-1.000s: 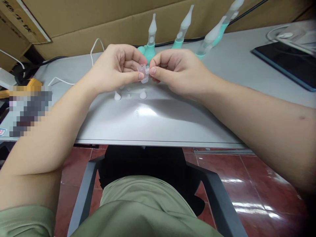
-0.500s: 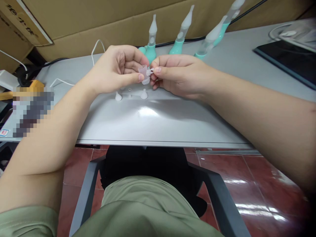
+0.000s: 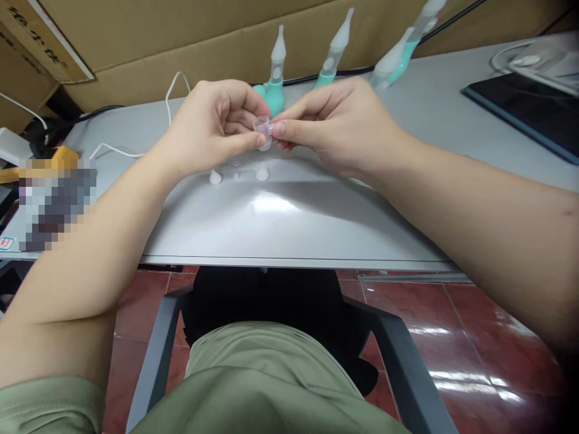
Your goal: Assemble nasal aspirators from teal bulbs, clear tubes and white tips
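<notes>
Between thumb and fingers, my left hand (image 3: 215,129) grips a short clear plastic tube (image 3: 261,125) with its wide mouth facing up. My right hand (image 3: 337,123) pinches a small translucent fitting (image 3: 271,128) against the tube's right side; the fingertips hide most of it. Below the hands, two small white cone-shaped tips (image 3: 262,175) stand on the table, with a tiny ring (image 3: 236,164) and a tiny white piece (image 3: 236,175) between them. Behind stands a teal-bulbed nasal aspirator (image 3: 274,96) with a white pointed nozzle.
More teal aspirators (image 3: 337,48) stand along the back of the grey table (image 3: 294,235), by a cardboard wall (image 3: 181,36). A dark flat device (image 3: 520,108) and a cable in clear plastic lie right. White cords and a yellow object (image 3: 66,157) are at left.
My right hand has turned and its fingers have closed in on the tube's side, so the fitting shows less. The tube tips slightly, showing more of its open mouth.
</notes>
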`<state>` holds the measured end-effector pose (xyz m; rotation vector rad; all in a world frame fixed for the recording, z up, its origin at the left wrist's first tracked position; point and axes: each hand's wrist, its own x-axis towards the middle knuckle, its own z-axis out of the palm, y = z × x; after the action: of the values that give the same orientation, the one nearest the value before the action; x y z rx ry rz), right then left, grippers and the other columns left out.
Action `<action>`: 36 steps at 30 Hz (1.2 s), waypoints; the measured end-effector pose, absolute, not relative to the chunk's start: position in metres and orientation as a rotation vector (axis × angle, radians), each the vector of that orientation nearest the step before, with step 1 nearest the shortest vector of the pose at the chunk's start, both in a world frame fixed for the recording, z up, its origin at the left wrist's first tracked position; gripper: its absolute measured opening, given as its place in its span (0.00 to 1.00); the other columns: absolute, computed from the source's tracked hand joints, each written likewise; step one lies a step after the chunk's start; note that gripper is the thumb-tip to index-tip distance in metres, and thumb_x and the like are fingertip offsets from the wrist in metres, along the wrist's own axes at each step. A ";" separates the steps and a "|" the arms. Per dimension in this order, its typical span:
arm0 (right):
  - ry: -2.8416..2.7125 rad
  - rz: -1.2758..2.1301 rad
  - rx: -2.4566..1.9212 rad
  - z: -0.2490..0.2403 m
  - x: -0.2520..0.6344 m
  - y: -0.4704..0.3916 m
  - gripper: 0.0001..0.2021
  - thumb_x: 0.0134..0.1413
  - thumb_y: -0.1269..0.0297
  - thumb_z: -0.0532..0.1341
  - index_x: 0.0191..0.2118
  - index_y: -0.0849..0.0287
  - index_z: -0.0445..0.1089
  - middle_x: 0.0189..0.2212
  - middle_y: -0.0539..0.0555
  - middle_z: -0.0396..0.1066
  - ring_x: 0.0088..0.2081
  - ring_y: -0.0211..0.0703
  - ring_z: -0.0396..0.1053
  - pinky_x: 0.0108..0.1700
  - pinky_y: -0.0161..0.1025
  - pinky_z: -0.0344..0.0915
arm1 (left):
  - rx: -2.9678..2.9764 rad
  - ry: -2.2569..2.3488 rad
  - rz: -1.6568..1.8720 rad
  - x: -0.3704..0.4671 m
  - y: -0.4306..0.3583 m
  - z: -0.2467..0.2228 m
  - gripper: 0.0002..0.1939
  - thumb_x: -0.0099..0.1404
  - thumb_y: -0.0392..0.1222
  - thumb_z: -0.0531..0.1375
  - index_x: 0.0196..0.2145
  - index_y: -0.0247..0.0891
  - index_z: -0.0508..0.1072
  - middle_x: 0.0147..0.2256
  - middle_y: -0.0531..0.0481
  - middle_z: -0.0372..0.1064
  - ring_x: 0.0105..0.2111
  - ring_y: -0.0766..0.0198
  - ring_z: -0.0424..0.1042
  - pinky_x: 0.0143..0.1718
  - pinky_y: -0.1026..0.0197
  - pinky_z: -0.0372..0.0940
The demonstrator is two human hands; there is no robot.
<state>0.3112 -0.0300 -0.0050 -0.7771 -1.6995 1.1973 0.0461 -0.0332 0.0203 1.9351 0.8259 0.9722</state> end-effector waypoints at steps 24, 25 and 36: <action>-1.973 0.987 -0.825 -0.018 0.327 -0.006 0.08 0.71 0.68 0.87 0.40 0.54 0.92 0.34 0.53 0.84 0.36 0.42 0.72 0.42 0.43 0.70 | 2.317 0.868 0.989 0.036 -0.005 0.005 0.14 0.62 0.49 0.87 0.44 0.52 0.94 0.41 0.52 0.92 0.41 0.50 0.84 0.44 0.45 0.78; -2.017 0.952 -0.827 -0.018 0.327 -0.006 0.08 0.71 0.72 0.85 0.40 0.54 0.92 0.34 0.52 0.84 0.36 0.42 0.72 0.43 0.44 0.70 | 2.344 0.877 0.992 0.035 -0.001 0.003 0.15 0.61 0.49 0.88 0.44 0.52 0.95 0.41 0.53 0.91 0.41 0.50 0.83 0.46 0.45 0.79; -2.250 0.724 -0.999 -0.017 0.320 -0.012 0.13 0.67 0.80 0.76 0.39 0.52 0.91 0.32 0.51 0.82 0.39 0.48 0.77 0.50 0.49 0.71 | 2.486 1.002 0.833 0.033 0.003 0.000 0.08 0.61 0.47 0.82 0.39 0.57 0.94 0.37 0.51 0.92 0.41 0.40 0.91 0.45 0.42 0.82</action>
<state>0.3198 -0.0122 -0.0168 -0.9991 -2.2498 0.7243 0.0334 0.0027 0.0001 2.4856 1.0016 0.8333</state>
